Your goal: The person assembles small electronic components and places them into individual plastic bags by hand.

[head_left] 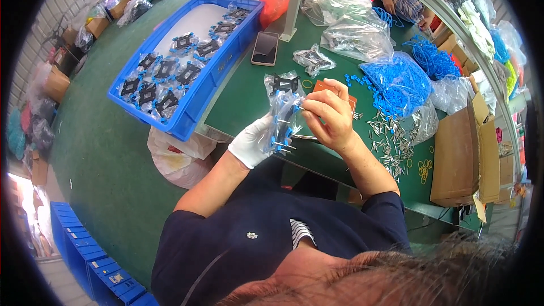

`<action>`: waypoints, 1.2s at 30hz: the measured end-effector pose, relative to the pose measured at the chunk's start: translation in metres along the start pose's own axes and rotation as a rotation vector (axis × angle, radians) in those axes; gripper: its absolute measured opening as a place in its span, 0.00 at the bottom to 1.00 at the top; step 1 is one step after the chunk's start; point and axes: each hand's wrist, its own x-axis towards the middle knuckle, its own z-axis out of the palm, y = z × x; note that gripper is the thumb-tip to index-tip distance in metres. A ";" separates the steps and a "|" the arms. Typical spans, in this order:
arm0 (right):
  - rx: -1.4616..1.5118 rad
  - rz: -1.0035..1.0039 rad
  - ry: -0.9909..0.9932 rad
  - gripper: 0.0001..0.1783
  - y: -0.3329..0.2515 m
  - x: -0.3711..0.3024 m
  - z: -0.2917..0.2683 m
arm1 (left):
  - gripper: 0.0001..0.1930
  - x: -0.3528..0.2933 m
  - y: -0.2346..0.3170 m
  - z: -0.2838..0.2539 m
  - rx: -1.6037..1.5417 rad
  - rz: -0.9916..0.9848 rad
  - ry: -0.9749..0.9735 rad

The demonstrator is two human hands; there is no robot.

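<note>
My left hand (252,140), in a white glove, grips a black bracket (283,122) wrapped in clear plastic. Blue caps sit along the bracket, and metal screws stick out of its lower right side. At the bracket's upper right corner, the bent fingers of my bare right hand (330,112) are pinched together; whatever small piece is between them is hidden. Just beyond lies another bagged black bracket (283,83) on the green table (232,105). An orange-brown flat piece (352,102) is partly covered by my right hand.
A blue tray (192,119) of bagged brackets stands at the left. A phone (264,49) lies near a metal post (294,5). To the right are loose screws (388,141), a bag of blue caps (399,88), yellow rubber bands (424,171) and a cardboard box (456,156). Another person's hand (389,4) shows at the far side.
</note>
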 end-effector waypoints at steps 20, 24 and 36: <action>-0.042 -0.177 -0.098 0.18 -0.012 0.000 -0.002 | 0.26 0.000 0.007 0.022 0.250 0.242 0.355; -0.038 -0.203 -0.160 0.22 -0.014 0.004 0.003 | 0.26 -0.001 0.011 0.025 0.303 0.272 0.377; -0.050 -0.254 -0.165 0.20 -0.015 0.004 0.006 | 0.26 -0.005 0.013 0.020 0.220 0.257 0.337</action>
